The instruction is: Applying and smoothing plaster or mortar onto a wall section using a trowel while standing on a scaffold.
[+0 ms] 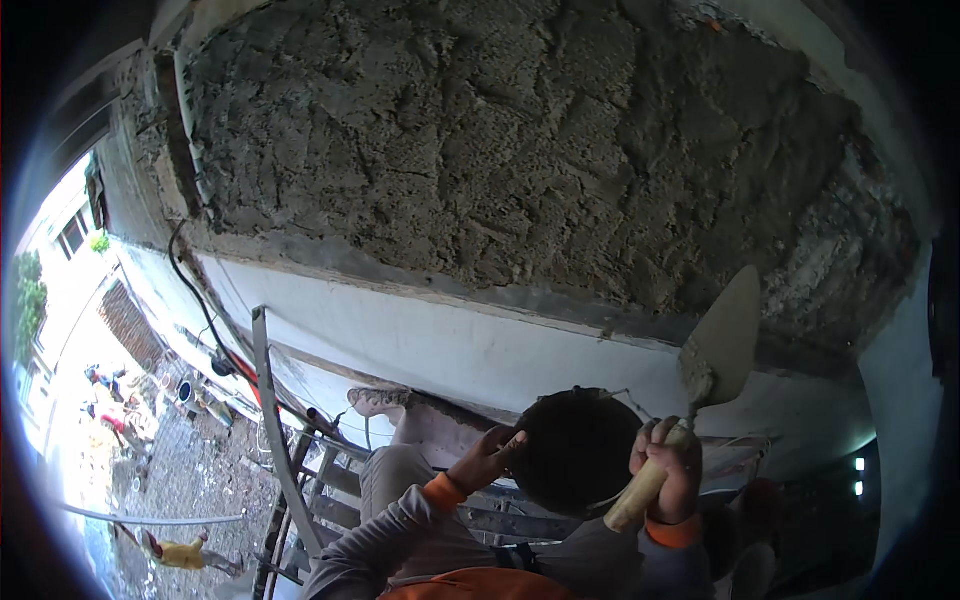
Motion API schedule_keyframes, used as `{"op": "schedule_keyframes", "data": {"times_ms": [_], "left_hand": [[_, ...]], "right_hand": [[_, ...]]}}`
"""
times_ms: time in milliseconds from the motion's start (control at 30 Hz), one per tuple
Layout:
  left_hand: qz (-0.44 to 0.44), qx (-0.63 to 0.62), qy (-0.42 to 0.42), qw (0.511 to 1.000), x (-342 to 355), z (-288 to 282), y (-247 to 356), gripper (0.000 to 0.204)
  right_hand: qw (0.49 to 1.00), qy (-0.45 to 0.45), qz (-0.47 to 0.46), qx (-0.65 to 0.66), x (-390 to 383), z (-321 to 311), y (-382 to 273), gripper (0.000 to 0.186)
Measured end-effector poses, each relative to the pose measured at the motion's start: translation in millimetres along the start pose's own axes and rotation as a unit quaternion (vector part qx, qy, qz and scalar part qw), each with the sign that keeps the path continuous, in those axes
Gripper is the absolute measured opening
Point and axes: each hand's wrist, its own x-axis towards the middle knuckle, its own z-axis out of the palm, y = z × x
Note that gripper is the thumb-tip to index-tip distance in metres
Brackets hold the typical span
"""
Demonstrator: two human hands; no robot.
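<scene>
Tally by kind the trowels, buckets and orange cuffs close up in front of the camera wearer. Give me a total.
Trowel: 1, held in the right grip
Dark bucket: 1, with the left grip at its rim
Orange cuffs: 2, one on each sleeve
Total: 4

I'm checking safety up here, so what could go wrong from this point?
The bucket could tip, as the left hand seems to hold only its edge. Mortar stuck on the trowel in the right hand might drop. Anything dropped might reach the ground, where a person in yellow shows.
</scene>
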Motion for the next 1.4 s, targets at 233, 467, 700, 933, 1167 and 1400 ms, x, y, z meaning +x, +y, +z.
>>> {"op": "schedule_keyframes", "data": {"times_ms": [233, 467, 700, 933, 1167, 1400], "left_hand": [[-0.125, 0.179, 0.195, 0.956, -12.8, -43.0, -93.7, 0.062], [-0.121, 0.159, 0.259, 0.945, -14.0, -44.4, -153.1, 0.069], [-0.033, 0.194, 0.204, 0.959, 11.8, -54.6, -194.4, 0.067], [0.031, 0.321, 0.201, 0.925, 3.7, -61.3, -198.2, 0.046], [-0.087, 0.199, 0.389, 0.895, 23.3, -66.8, -203.8, 0.029], [-0.011, 0.28, 0.338, 0.898, 29.8, -50.1, -198.9, 0.023]], "right_hand": [[0.972, -0.113, 0.2, -0.045, 6.5, -9.0, 170.7, 0.009], [0.942, -0.209, 0.236, -0.12, 16.5, -32.0, 253.0, 0.007], [0.853, -0.333, -0.068, -0.397, 30.9, -26.4, 304.6, 0.008], [0.912, -0.156, 0.264, -0.271, 11.9, -81.9, 265.9, 0.011], [0.501, -0.513, -0.003, -0.697, 16.1, -176.2, 206.0, 0.02], [0.393, -0.406, 0.092, -0.82, 35.3, -103.7, 293.7, 0.02]]}}
